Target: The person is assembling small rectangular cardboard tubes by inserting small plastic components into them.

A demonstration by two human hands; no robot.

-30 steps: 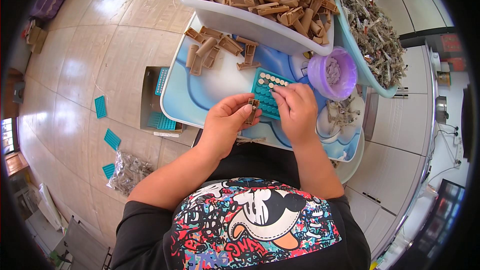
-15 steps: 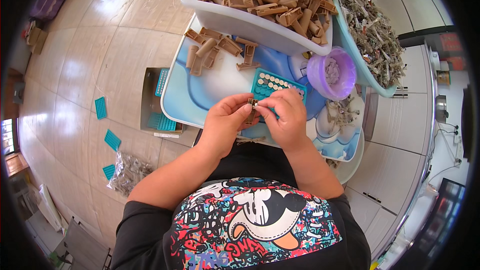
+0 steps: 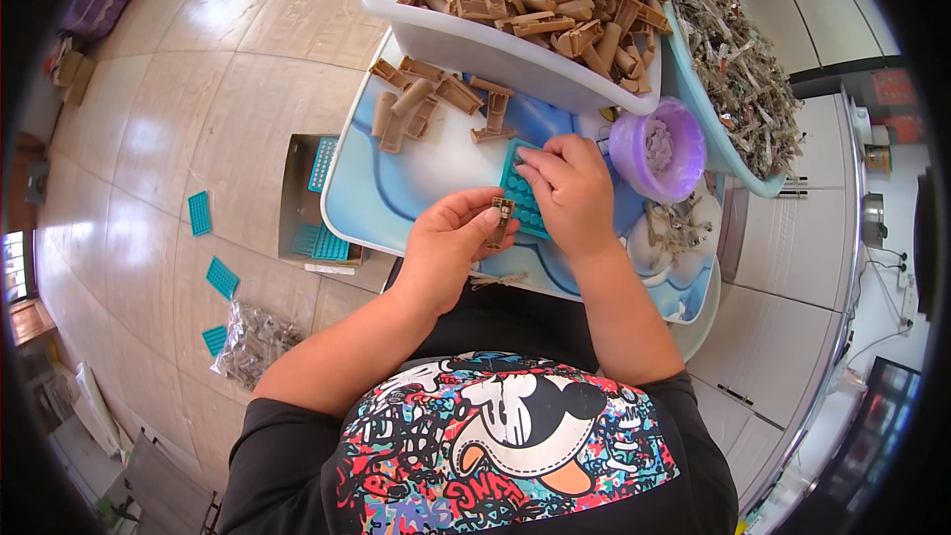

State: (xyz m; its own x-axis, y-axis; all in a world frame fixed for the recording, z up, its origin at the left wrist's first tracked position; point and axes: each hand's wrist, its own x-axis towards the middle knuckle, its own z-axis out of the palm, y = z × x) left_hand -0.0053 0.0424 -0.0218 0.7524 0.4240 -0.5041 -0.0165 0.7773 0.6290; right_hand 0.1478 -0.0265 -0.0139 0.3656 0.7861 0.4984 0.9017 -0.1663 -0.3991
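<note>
My left hand (image 3: 451, 238) is closed round a small brown plastic housing (image 3: 502, 222), held upright between thumb and fingers, with metal-looking parts inside its open face. Over a teal tray (image 3: 529, 219) with rows of round pockets, my right hand (image 3: 577, 193) is bent down, thumb and forefinger pinched at its far left part. Whatever lies between those fingertips is hidden. The same hand covers much of the tray. Loose brown plastic shells (image 3: 406, 99) lie on the blue and white tabletop (image 3: 357, 193) beyond my left hand.
A white bin (image 3: 495, 42) heaped with brown shells stands at the back. To its right are a purple bowl (image 3: 690, 154) holding small pale pieces and a pale teal tub (image 3: 768, 181) of tangled small parts. A cardboard box (image 3: 297, 178) and a clear bag (image 3: 256, 345) are at left.
My right hand has left the brown housing and moved up and right onto the teal tray, covering the pale round pieces seen there before. My left hand stays put with the housing.
</note>
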